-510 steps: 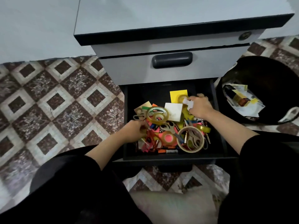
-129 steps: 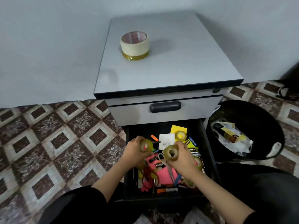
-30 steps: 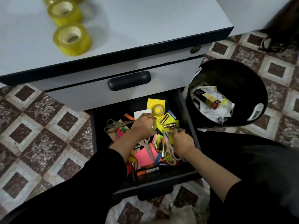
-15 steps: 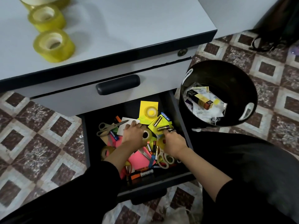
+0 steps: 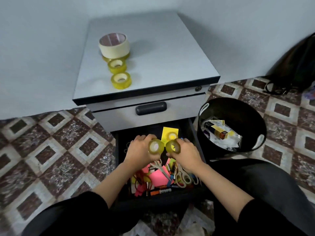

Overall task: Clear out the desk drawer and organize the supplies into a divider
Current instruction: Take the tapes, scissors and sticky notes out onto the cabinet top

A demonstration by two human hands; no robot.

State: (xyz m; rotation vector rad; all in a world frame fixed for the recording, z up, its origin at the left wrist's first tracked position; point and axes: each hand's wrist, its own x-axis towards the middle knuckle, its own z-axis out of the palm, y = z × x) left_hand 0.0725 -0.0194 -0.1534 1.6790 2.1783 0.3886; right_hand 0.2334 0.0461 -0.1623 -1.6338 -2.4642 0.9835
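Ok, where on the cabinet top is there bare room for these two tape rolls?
The cabinet top is bare right of the tape row, through to its right and back edges. A narrower strip lies left of the row. The open drawer is crowded.

The person wears plain black clothing. The left sleeve (image 5: 73, 213) and right sleeve (image 5: 265, 217) are loose, matte cloth with soft folds. Each ends in a rounded edge near the elbow, so the forearms below are bare. The left hand (image 5: 139, 150) and right hand (image 5: 186, 154) are bare. The same black cloth covers the right leg (image 5: 247, 176).
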